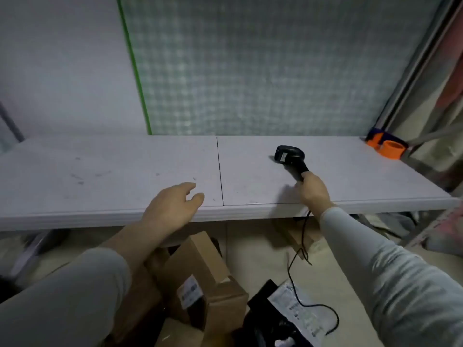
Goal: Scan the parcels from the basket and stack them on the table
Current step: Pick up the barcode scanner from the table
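A black handheld barcode scanner (289,156) lies on the white table (112,176), right of the table's middle seam. My right hand (313,189) is closed around its handle, and its black cable (300,271) trails off the front edge to the floor. My left hand (172,209) hovers open over the table's front edge, holding nothing. Below the table, brown cardboard parcels (208,279) with white labels sit in front of me. Beside them lies a black bag parcel (275,319) with a white label. The basket itself is not clearly visible.
An orange tape dispenser (385,146) stands at the table's far right corner. A checked panel with a green edge (135,71) forms the wall behind. Clutter and a metal rail stand to the right of the table.
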Action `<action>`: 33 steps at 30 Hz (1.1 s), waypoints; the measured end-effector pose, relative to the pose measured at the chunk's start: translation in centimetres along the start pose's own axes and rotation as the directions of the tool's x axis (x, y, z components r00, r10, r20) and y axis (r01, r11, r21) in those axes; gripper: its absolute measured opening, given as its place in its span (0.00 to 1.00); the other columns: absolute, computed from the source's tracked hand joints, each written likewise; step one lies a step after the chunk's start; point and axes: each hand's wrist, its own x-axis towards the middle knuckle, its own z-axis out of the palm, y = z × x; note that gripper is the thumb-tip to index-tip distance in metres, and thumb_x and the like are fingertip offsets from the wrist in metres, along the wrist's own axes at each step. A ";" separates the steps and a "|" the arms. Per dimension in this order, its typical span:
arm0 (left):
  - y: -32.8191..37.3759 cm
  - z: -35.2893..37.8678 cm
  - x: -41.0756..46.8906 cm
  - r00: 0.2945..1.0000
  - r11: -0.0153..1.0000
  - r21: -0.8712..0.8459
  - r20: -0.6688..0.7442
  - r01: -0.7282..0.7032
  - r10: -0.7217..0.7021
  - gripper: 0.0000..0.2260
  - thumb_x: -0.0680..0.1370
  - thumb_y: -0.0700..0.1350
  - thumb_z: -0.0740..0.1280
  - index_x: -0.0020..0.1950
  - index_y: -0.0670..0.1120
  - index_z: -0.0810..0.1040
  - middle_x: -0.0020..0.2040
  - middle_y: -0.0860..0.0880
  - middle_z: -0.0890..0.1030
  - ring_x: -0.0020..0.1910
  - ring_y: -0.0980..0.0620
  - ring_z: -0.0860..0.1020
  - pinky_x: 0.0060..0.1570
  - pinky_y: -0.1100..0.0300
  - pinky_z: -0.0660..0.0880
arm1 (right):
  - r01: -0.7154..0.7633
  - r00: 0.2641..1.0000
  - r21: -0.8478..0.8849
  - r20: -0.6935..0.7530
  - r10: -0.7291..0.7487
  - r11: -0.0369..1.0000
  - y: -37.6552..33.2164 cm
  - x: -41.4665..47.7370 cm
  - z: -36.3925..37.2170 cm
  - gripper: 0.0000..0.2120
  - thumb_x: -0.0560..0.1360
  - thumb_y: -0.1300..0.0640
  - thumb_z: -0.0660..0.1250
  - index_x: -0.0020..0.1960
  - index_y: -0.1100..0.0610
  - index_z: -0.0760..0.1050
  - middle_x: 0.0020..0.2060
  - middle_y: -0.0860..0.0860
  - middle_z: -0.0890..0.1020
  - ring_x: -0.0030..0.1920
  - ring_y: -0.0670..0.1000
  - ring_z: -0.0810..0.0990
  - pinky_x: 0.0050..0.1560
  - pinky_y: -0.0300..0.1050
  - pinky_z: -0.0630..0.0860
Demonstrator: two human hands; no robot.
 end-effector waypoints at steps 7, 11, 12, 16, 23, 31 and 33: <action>0.0 2.6 4.5 0.999 0.999 0.042 -0.033 0.023 -0.022 0.18 0.81 0.51 0.59 0.70 0.48 0.72 0.70 0.49 0.72 0.67 0.48 0.70 0.67 0.55 0.64 | -0.087 0.993 -0.124 -0.093 0.075 0.988 0.0 5.7 3.5 0.19 0.78 0.62 0.58 0.68 0.67 0.63 0.65 0.64 0.68 0.65 0.64 0.68 0.64 0.55 0.65; 0.7 3.1 5.1 0.998 0.999 0.038 -0.054 -0.015 0.017 0.17 0.81 0.49 0.59 0.69 0.48 0.73 0.70 0.49 0.72 0.69 0.50 0.68 0.67 0.57 0.63 | -0.145 0.986 -0.159 -0.107 0.129 0.976 -0.1 7.1 3.3 0.21 0.77 0.63 0.62 0.68 0.66 0.62 0.64 0.65 0.70 0.65 0.65 0.69 0.64 0.56 0.66; 0.9 3.2 5.0 0.999 0.999 0.034 -0.045 -0.020 0.021 0.17 0.81 0.49 0.59 0.69 0.48 0.73 0.70 0.50 0.72 0.69 0.51 0.68 0.67 0.57 0.63 | -0.153 0.984 -0.160 -0.112 0.136 0.975 -0.2 7.3 3.0 0.22 0.76 0.63 0.64 0.67 0.65 0.63 0.64 0.65 0.71 0.64 0.65 0.69 0.63 0.56 0.66; 1.3 3.1 3.8 0.999 0.999 -0.005 -0.027 -0.034 0.034 0.16 0.81 0.47 0.59 0.69 0.47 0.73 0.69 0.50 0.73 0.68 0.51 0.69 0.66 0.59 0.64 | -0.155 0.987 -0.008 0.042 0.155 0.988 -0.5 6.4 0.9 0.18 0.68 0.56 0.72 0.53 0.64 0.73 0.51 0.62 0.78 0.50 0.62 0.78 0.46 0.51 0.78; 0.3 2.1 -1.2 0.994 0.995 -0.025 0.056 -0.094 0.095 0.20 0.79 0.37 0.59 0.72 0.47 0.69 0.71 0.50 0.70 0.69 0.51 0.67 0.67 0.63 0.61 | -0.100 0.978 0.447 0.208 0.006 0.889 -2.1 -2.5 -2.8 0.12 0.70 0.68 0.66 0.54 0.65 0.73 0.34 0.58 0.76 0.32 0.56 0.76 0.36 0.49 0.77; -0.1 4.1 -4.2 0.768 0.622 0.526 0.608 -0.581 0.203 0.36 0.74 0.37 0.64 0.79 0.48 0.50 0.78 0.49 0.55 0.77 0.50 0.47 0.73 0.53 0.38 | -0.368 0.817 0.671 0.564 -0.120 0.643 -1.6 -12.7 -5.9 0.05 0.74 0.60 0.67 0.48 0.62 0.75 0.33 0.55 0.77 0.30 0.51 0.73 0.34 0.45 0.70; 0.0 4.7 -4.0 0.749 0.545 0.568 0.636 -0.616 0.184 0.33 0.75 0.38 0.64 0.78 0.48 0.54 0.77 0.49 0.60 0.77 0.50 0.50 0.73 0.49 0.38 | -0.448 0.750 0.639 0.650 -0.126 0.625 -1.7 -14.0 -6.2 0.06 0.75 0.60 0.63 0.44 0.63 0.75 0.32 0.54 0.78 0.28 0.50 0.75 0.31 0.42 0.73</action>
